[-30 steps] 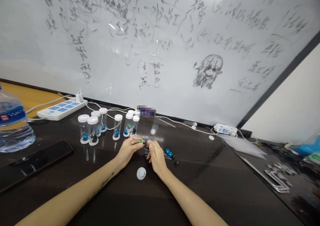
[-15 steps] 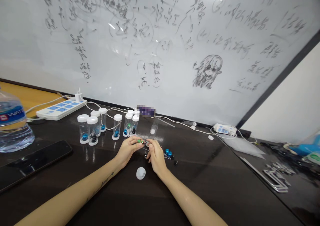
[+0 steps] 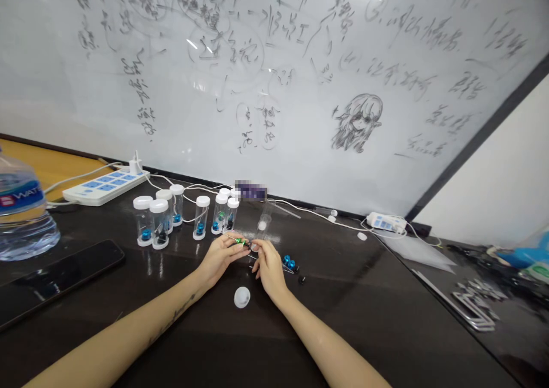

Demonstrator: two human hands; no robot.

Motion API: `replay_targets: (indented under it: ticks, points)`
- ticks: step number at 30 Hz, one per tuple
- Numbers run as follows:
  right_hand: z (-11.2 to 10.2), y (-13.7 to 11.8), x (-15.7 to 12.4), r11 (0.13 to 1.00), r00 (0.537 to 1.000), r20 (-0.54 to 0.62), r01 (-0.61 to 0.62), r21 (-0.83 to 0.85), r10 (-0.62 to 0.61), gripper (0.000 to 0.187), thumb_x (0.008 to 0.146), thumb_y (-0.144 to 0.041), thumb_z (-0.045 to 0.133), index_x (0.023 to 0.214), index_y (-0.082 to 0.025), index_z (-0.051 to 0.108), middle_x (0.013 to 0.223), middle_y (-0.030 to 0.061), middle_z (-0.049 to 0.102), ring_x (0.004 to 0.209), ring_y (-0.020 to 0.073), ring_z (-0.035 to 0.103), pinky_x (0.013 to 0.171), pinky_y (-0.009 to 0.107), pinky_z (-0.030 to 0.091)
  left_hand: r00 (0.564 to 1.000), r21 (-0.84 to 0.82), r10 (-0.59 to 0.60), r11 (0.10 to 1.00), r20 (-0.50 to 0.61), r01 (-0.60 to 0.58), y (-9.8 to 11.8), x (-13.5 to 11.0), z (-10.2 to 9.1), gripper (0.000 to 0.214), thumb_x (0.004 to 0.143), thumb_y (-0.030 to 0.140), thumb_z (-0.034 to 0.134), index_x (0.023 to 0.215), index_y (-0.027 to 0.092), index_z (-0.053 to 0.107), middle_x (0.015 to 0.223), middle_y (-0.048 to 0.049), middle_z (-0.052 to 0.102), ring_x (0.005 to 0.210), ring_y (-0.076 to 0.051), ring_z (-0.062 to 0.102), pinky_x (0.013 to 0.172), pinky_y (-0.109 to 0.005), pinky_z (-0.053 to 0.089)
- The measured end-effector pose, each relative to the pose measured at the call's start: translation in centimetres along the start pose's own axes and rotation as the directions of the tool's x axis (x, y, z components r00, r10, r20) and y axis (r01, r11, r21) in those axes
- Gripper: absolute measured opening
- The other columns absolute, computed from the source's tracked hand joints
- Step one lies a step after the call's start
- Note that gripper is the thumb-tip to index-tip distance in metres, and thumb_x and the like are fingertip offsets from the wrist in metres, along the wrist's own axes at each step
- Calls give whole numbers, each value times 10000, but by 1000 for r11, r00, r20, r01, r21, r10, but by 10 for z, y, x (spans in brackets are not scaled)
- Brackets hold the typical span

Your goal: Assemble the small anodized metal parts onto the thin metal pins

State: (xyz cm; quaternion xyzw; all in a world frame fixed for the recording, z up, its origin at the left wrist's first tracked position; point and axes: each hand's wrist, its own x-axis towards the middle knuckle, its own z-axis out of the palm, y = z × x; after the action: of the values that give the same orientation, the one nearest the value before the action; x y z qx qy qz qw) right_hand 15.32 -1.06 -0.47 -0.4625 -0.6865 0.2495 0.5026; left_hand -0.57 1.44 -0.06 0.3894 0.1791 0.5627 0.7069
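My left hand (image 3: 221, 257) pinches a small shiny green part (image 3: 241, 241) with a thin pale rod or wire beside it. Close against it, my right hand (image 3: 270, 265) has thumb and fingers closed on a small dark piece (image 3: 250, 246) at the green part's right end; its kind is too small to make out. Beyond the hands is an open clear tube (image 3: 264, 219). A white cap (image 3: 242, 297) lies nearer me, with something small and grey in it. Right of my right hand are small blue parts (image 3: 289, 261) and a black part (image 3: 302, 280).
Several white-capped clear tubes (image 3: 159, 222) holding blue, black or green parts stand at the left. Further left are a phone (image 3: 64, 279), a water bottle (image 3: 23, 210) and a power strip (image 3: 107, 186). Hex keys (image 3: 463, 308) lie at the right. A whiteboard (image 3: 274, 159) closes off the back.
Both hands stay in almost the same place. The fingers have shifted slightly, and more of the green part and the thin rod beside it shows.
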Motion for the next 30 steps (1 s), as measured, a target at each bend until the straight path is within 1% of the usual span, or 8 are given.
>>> replay_targets:
  ticks: [5, 11, 14, 20, 23, 25, 26, 30]
  points:
    - [0, -3, 0, 1000, 1000, -18, -13, -15, 13, 270, 944, -314, 356, 975, -188, 593, 891, 39, 522, 425, 58, 523, 279, 154, 382, 1000, 8, -7, 1000, -2, 7, 0, 0, 0, 176, 698, 116, 726, 848, 156, 644, 882, -41, 696, 895, -219, 662, 932, -473, 474]
    - [-1, -4, 0, 998, 999, -4, -33, -52, 33, 286, 936, -346, 394, 823, -175, 593, 613, -17, 537, 361, 73, 469, 308, 163, 354, 999, 25, -33, 999, 20, 32, -1, 1, 0, 197, 676, 126, 745, 843, 158, 645, 883, -45, 691, 881, -232, 671, 916, -471, 483]
    - [-1, -2, 0, 997, 999, 0, -40, -58, 40, 289, 938, -348, 390, 815, -177, 587, 569, -27, 530, 347, 75, 464, 313, 163, 351, 999, 29, -34, 999, 26, 33, -1, 1, 0, 204, 669, 130, 752, 841, 153, 645, 873, -50, 689, 872, -234, 673, 915, -473, 482]
    - [0, -1, 0, 998, 999, -8, -45, -45, 45, 299, 942, -352, 377, 831, -175, 592, 621, -14, 555, 376, 73, 490, 316, 153, 356, 1000, 30, -25, 999, 0, 25, -1, 0, 1, 210, 661, 145, 761, 838, 154, 648, 887, -57, 691, 866, -236, 675, 907, -466, 484]
    - [0, -1, 0, 998, 998, -33, -60, -12, 59, 262, 938, -340, 388, 877, -176, 583, 588, -27, 545, 366, 70, 469, 324, 154, 370, 1000, 30, -13, 999, -15, 14, -1, 0, 0, 212, 659, 148, 761, 838, 155, 648, 890, -56, 690, 872, -235, 670, 899, -460, 488]
    - [0, -1, 0, 997, 996, -55, -68, 47, 71, 171, 913, -315, 445, 956, -184, 548, 582, -42, 538, 365, 70, 464, 326, 152, 383, 1000, 30, -2, 1000, -20, 3, -1, 0, 0, 210, 663, 147, 756, 842, 157, 647, 888, -52, 690, 867, -228, 668, 899, -457, 487]
    - [0, -2, 0, 993, 995, -67, -70, 92, 77, 152, 892, -300, 483, 988, -191, 523, 617, -39, 547, 386, 75, 486, 324, 151, 392, 1000, 33, 4, 999, -25, -3, -1, 0, 1, 205, 666, 147, 753, 841, 158, 646, 888, -50, 690, 865, -222, 666, 900, -452, 486]
    - [1, -3, 0, 953, 991, -94, -64, 296, 95, 209, 833, -283, 562, 990, -214, 444, 821, 4, 552, 595, 128, 627, 333, 152, 453, 997, 46, 37, 998, -65, -34, 1, 0, 2, 179, 660, 135, 751, 806, 159, 651, 859, -44, 695, 878, -195, 652, 900, -392, 484]
